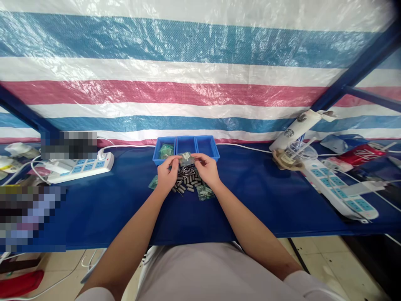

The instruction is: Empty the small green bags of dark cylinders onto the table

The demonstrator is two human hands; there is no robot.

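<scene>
Between my two hands a small clear plastic bag point(186, 157) with pale pieces inside is stretched out in front of the blue tray. My left hand point(167, 172) pinches its left side, and my right hand point(207, 169) pinches its right side. Just below the bag lies a pile of small grey and dark metal cylinders point(189, 177). A greenish bag of small parts point(205, 192) lies by the pile's right edge, and another greenish bag point(153, 182) is partly hidden behind my left hand.
A blue three-compartment tray point(216, 150) stands at the back, with greenish bags point(166, 151) in its left compartment. Power strips lie left point(105, 165) and right point(354, 209). A white tumbler point(294, 131), a plastic cup point(302, 151) and a red can point(363, 154) are at the right.
</scene>
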